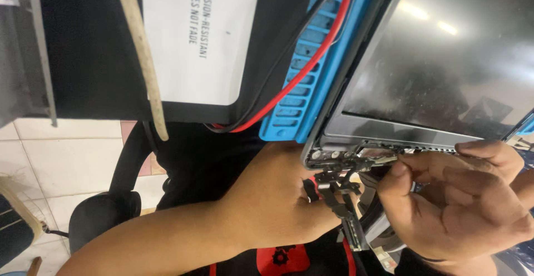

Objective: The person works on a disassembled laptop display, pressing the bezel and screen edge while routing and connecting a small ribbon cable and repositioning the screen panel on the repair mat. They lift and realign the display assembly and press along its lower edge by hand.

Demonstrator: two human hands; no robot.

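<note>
Two hands [278, 198] [456, 198], one laptop screen [445, 59], one blue mat [303, 81], two cables [300, 67]

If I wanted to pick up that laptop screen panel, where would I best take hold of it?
Probably by the dark bezel along the laptop screen panel, a hand at each side edge, not by the glass. The bottom edge carries the exposed metal hinge, already crowded by the left hand and right hand.

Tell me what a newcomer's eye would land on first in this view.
First, the two hands meeting at lower right: the left hand and right hand pinch at the metal hinge on the corner of a dark laptop screen. Next, the bright blue ribbed mat under the screen's edge, with a red cable and a black one running along it.
</note>
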